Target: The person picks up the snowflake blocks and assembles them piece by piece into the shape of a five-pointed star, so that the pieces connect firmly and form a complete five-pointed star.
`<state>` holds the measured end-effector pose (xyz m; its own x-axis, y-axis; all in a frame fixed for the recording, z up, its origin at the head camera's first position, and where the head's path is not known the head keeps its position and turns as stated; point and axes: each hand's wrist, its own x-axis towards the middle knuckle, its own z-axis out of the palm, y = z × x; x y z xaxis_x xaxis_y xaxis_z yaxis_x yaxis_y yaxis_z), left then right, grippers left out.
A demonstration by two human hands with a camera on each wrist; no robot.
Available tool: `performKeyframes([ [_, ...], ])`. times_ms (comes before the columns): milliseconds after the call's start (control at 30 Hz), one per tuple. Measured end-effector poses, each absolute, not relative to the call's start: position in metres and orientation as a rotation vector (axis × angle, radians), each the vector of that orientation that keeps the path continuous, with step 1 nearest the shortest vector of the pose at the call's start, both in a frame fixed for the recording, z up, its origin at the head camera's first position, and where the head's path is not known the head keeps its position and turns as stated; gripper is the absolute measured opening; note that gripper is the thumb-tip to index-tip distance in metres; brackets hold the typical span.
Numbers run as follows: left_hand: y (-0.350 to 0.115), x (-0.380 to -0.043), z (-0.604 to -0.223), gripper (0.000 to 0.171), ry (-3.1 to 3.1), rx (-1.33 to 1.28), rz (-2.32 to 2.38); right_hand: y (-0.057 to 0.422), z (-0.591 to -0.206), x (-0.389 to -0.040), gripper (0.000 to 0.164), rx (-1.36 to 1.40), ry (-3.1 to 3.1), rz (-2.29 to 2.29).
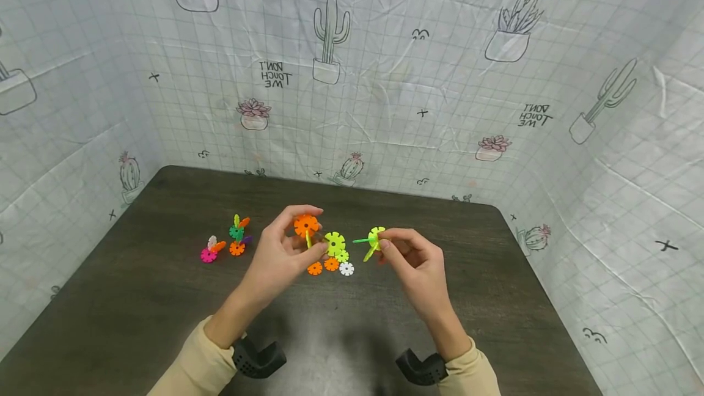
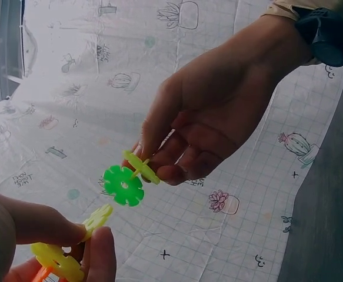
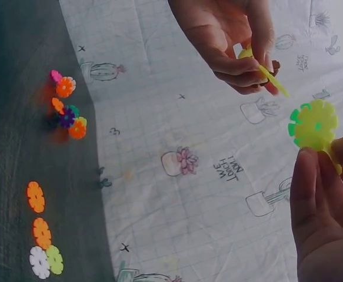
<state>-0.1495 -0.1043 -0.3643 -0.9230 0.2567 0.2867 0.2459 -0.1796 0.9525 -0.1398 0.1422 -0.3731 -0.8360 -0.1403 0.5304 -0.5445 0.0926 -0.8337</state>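
My left hand pinches a joined set of notched plastic building discs, with a yellow disc between thumb and fingers and an orange disc by the fingertips. Across a small gap, my right hand holds another joined set by its edge. In that set a yellow-green disc is slotted to a green disc; another yellow piece slants downward. Both sets are held above the table, apart from each other. Fingers partly hide the joints.
Below the hands lie loose discs on the dark table: orange discs, a white disc and a small yellow-green disc. Two small built clusters stand to the left, one pink-based, one orange and teal. A patterned cloth rises behind.
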Motion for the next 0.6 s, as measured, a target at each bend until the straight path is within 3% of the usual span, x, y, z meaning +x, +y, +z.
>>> performKeyframes([
  [600,-0.0984,-0.1492,-0.3659,0.052,2.028,0.661,2.362,0.1351,-0.3674,-0.1403,0.019,0.798,-2.102,1.686],
])
